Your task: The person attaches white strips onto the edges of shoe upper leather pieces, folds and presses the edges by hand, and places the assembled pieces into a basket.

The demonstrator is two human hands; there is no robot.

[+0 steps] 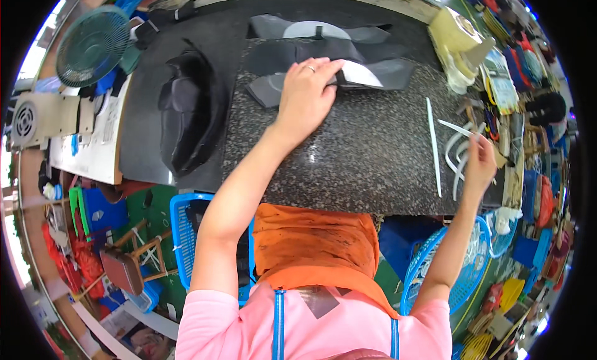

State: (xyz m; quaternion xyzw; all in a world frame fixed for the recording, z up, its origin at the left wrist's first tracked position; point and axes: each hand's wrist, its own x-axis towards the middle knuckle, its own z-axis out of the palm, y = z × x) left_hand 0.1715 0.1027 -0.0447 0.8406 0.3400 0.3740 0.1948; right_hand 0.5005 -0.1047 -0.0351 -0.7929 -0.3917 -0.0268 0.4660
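My left hand [305,97] lies on the nearest of several dark grey shaped pieces at the back of the speckled stone slab. Its fingers stretch flat across the piece, next to a white panel [359,74]. Behind it lie a black piece [298,51] and another dark piece with a white curved panel [317,29]. At the right edge of the slab, my right hand [481,165] pinches a thin white strip [454,127] by one end. Under that strip are curled white strips [459,158]. A straight white strip [433,148] lies apart, to their left.
A glossy black shaped piece [186,108] rests on the dark table at left. A green fan [93,46] stands beyond it. At the back right is a cream-coloured container [453,36]. Blue baskets [184,235] stand below the slab's front edge, one with white strips at right.
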